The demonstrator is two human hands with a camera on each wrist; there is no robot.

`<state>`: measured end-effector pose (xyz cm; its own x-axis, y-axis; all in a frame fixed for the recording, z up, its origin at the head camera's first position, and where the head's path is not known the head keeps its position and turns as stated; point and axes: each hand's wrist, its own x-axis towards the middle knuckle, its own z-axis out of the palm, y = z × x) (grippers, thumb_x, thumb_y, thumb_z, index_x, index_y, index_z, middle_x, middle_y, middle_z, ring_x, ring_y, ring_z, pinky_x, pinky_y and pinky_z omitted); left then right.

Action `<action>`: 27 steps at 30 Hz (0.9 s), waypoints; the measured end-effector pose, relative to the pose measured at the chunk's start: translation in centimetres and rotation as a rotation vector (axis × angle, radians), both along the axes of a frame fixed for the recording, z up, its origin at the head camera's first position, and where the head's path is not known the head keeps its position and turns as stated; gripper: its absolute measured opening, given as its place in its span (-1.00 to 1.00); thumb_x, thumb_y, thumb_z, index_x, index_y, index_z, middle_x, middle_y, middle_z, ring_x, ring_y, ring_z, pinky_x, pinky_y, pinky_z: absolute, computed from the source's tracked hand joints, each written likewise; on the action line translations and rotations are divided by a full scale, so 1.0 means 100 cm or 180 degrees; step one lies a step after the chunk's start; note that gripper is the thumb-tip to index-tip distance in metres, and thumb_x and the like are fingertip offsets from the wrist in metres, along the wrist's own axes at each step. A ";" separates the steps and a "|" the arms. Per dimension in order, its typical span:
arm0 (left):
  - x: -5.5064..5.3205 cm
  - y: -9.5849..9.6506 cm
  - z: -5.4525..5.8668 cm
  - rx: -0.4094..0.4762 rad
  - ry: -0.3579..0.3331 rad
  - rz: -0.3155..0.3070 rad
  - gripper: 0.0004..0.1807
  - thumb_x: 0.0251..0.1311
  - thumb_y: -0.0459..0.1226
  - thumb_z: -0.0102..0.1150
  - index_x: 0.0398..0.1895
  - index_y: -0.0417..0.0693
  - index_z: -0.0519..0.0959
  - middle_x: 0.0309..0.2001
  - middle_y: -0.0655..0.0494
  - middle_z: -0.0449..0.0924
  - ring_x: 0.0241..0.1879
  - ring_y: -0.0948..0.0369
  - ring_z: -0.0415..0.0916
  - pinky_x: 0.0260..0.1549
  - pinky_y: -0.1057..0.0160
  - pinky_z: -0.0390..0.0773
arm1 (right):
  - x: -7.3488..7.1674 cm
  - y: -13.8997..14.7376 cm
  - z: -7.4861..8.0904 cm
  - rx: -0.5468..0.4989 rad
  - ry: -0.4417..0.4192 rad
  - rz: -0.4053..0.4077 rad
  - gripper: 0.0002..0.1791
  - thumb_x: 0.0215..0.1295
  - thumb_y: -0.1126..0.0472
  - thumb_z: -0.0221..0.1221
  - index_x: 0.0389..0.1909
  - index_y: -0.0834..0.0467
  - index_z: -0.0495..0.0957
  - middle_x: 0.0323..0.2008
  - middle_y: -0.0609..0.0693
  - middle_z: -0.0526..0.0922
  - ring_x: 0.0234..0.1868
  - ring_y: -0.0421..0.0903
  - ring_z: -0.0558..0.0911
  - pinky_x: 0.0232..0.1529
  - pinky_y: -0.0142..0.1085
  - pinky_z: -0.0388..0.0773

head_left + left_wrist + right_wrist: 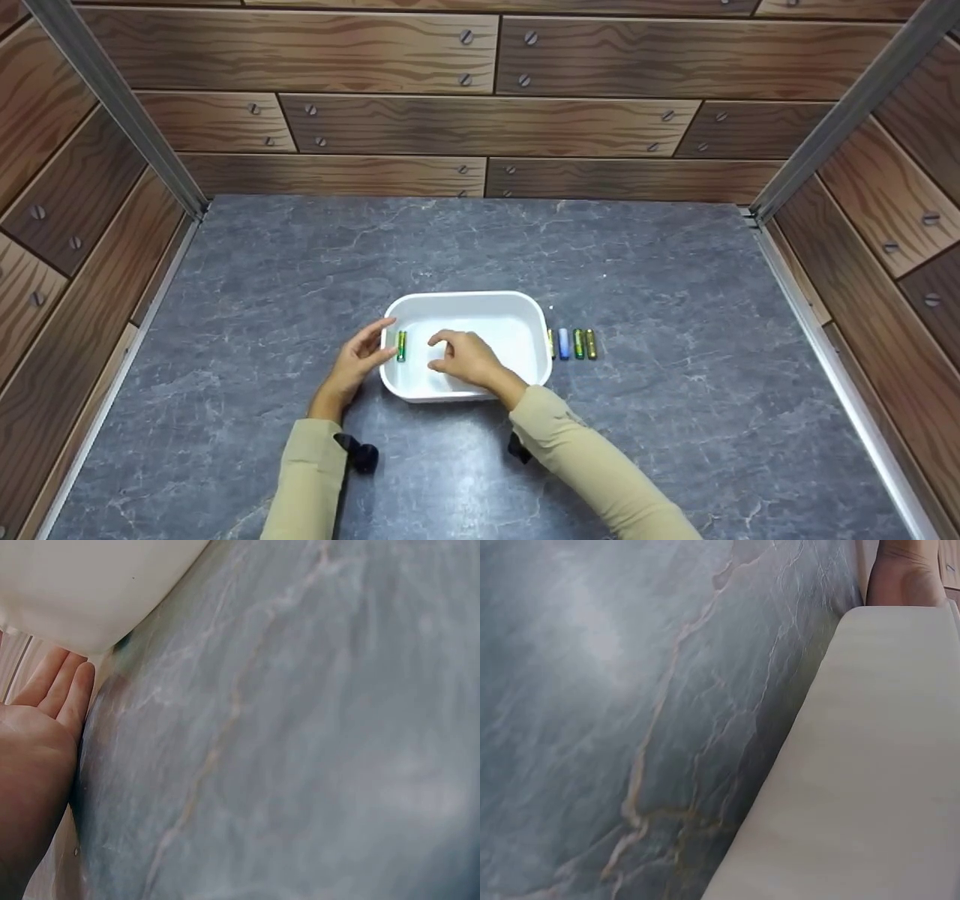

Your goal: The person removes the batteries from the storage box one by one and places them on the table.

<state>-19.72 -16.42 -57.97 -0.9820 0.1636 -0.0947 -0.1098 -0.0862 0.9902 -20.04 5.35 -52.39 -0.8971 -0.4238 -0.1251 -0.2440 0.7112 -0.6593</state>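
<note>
A white rectangular tub (pixel 517 360) stands on the grey marbled table, with one green and gold battery (pixel 401 346) lying near its left wall. My left hand (pixel 358 364) is at the tub's left end, thumb and fingers spread around the rim; in the left wrist view its straight fingers (pixel 64 690) reach the tub's outer side (pixel 90 592). Over the tub's middle hovers my right hand (pixel 469 360), thumb and forefinger bent and apart with nothing between them. The right wrist view shows mainly the tub's long side (pixel 862 750).
Just right of the tub, several batteries lie side by side: a blue one (pixel 564 344), a green one (pixel 579 344), a gold one (pixel 592 344) and another partly hidden by the rim. Wood-patterned walls (pixel 487 124) enclose the table (pixel 300 255) at the back and sides.
</note>
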 end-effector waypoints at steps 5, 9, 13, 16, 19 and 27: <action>0.000 -0.001 -0.001 -0.0021 0.0029 0.0049 -0.38 0.15 -0.45 0.23 0.32 -0.30 0.34 0.38 -0.21 0.32 0.43 -0.09 0.21 0.14 0.51 0.41 | 0.000 -0.013 -0.003 0.0092 -0.0001 -0.0036 -0.57 0.13 0.10 0.36 0.01 0.17 0.58 -0.48 0.05 0.60 -0.55 -0.28 0.33 -0.52 -0.50 0.20; 0.000 -0.002 -0.001 -0.0027 0.0061 0.0013 -0.39 0.17 -0.46 0.21 0.32 -0.31 0.33 0.39 -0.21 0.30 0.45 -0.07 0.19 0.18 0.50 0.39 | -0.002 -0.023 -0.007 0.0167 -0.0052 -0.0119 -0.50 0.12 0.06 0.36 0.07 0.14 0.55 -0.43 0.06 0.63 -0.53 -0.26 0.34 -0.51 -0.47 0.21; 0.000 -0.002 -0.001 -0.0006 0.0041 -0.0011 -0.38 0.17 -0.47 0.20 0.34 -0.30 0.32 0.41 -0.21 0.27 0.47 -0.03 0.17 0.18 0.55 0.35 | -0.005 -0.030 -0.011 0.0238 -0.0108 -0.0174 -0.43 0.12 0.04 0.36 0.15 0.12 0.50 -0.38 0.08 0.65 -0.48 -0.23 0.38 -0.47 -0.42 0.25; 0.000 -0.001 0.000 0.0016 0.0038 -0.0027 -0.38 0.17 -0.48 0.19 0.34 -0.30 0.31 0.41 -0.23 0.26 0.46 -0.05 0.17 0.15 0.58 0.36 | -0.007 -0.034 -0.012 0.0289 -0.0117 -0.0189 -0.37 0.12 0.05 0.36 0.21 0.12 0.45 -0.25 0.14 0.70 -0.35 -0.10 0.57 -0.33 -0.31 0.46; 0.000 -0.001 0.000 0.0040 0.0052 -0.0042 -0.38 0.17 -0.49 0.18 0.34 -0.32 0.30 0.41 -0.25 0.26 0.44 -0.07 0.19 0.11 0.57 0.40 | -0.008 -0.037 -0.012 0.0339 -0.0125 -0.0212 -0.32 0.11 0.05 0.36 0.26 0.12 0.41 -0.05 0.20 0.70 -0.06 0.08 0.67 -0.04 -0.13 0.58; 0.000 0.000 -0.001 0.0070 0.0108 0.0010 -0.39 0.15 -0.53 0.18 0.32 -0.37 0.31 0.38 -0.26 0.30 0.29 0.29 0.37 0.15 0.56 0.39 | -0.013 -0.046 -0.016 0.0435 -0.0161 -0.0218 -0.28 0.09 0.09 0.37 0.31 0.09 0.38 0.12 0.20 0.63 0.13 0.14 0.61 0.13 -0.03 0.54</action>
<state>-19.77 -16.39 -58.10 -0.9851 0.1623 -0.0578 -0.0759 -0.1081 0.9912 -21.36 0.77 -54.02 -0.9144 -0.3377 -0.2231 -0.1608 0.8090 -0.5654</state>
